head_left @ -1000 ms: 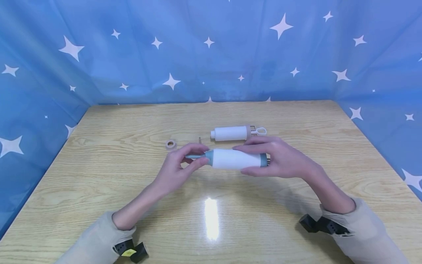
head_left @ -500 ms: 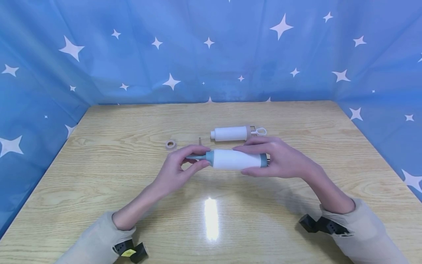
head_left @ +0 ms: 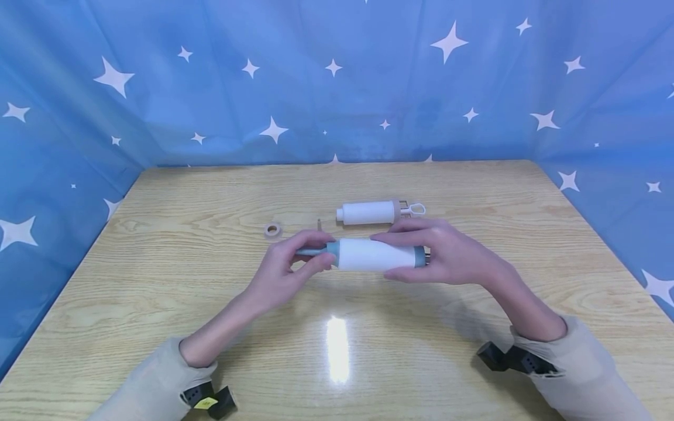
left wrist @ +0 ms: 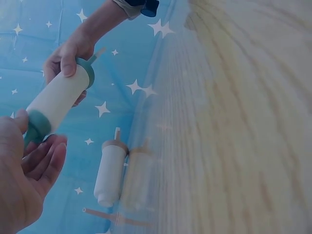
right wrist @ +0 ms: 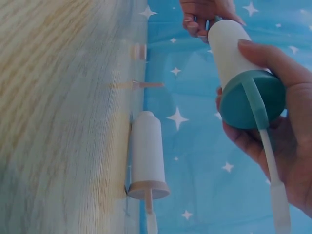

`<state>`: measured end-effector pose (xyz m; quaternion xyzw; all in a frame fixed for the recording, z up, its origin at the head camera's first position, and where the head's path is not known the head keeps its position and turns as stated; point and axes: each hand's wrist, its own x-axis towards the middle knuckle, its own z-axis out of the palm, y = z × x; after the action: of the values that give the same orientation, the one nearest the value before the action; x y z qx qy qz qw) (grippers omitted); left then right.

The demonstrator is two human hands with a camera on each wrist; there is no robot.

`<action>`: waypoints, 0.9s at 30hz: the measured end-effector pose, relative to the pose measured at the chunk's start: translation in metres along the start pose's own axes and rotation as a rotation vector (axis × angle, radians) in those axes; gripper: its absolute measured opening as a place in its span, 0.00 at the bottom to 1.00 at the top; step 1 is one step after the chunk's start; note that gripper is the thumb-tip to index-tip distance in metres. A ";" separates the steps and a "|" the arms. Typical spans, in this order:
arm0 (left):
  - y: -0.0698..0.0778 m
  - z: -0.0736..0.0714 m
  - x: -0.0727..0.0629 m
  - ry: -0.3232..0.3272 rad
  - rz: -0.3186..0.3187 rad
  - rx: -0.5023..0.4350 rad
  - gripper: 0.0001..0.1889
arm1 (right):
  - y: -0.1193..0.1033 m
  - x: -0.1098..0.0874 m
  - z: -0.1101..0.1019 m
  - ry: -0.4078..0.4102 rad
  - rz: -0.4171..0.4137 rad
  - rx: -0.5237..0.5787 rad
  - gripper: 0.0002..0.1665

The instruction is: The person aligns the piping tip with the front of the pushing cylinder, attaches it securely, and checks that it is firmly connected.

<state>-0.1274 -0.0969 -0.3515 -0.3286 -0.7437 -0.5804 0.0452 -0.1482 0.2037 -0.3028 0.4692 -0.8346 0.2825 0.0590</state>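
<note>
A white decorating syringe (head_left: 376, 255) with teal ends is held sideways above the table. At its left end my left hand (head_left: 279, 266) pinches the teal collar (left wrist: 41, 122) between thumb and fingers. The slim teal nozzle (head_left: 309, 252) points left, partly behind the fingers. My right hand (head_left: 444, 252) grips the barrel near the teal end cap (right wrist: 236, 105), thumb on one side and fingers round the other. From that cap sticks out a pale plunger rod (right wrist: 269, 156), as the right wrist view shows.
Behind the hands lies a second white syringe (head_left: 368, 213) with a beige-pink end cap and a loop handle. Left of it on the table (head_left: 174, 263) are a small beige-pink ring (head_left: 272, 235) and a thin beige-pink nozzle (head_left: 319, 224). A starry blue curtain (head_left: 316, 93) hangs behind.
The held syringe has shifted very slightly left, and my left fingers have moved a little at the teal collar. My right hand keeps its grip; the things on the table are unmoved.
</note>
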 end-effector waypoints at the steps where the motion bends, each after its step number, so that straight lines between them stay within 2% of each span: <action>1: 0.000 0.000 0.000 0.001 0.002 -0.004 0.14 | 0.000 0.000 0.000 -0.003 0.005 -0.005 0.27; 15: 0.002 0.000 0.001 -0.025 -0.037 -0.058 0.13 | -0.001 0.001 0.000 -0.025 0.006 0.001 0.28; 21: 0.002 0.000 0.001 -0.032 0.001 -0.062 0.13 | -0.001 0.001 0.001 -0.028 0.005 -0.008 0.28; 27: 0.001 -0.001 0.001 -0.034 0.066 -0.013 0.14 | -0.001 0.001 0.001 -0.026 -0.011 -0.019 0.28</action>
<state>-0.1273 -0.0971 -0.3497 -0.3631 -0.7292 -0.5779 0.0497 -0.1480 0.2021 -0.3033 0.4768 -0.8354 0.2681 0.0544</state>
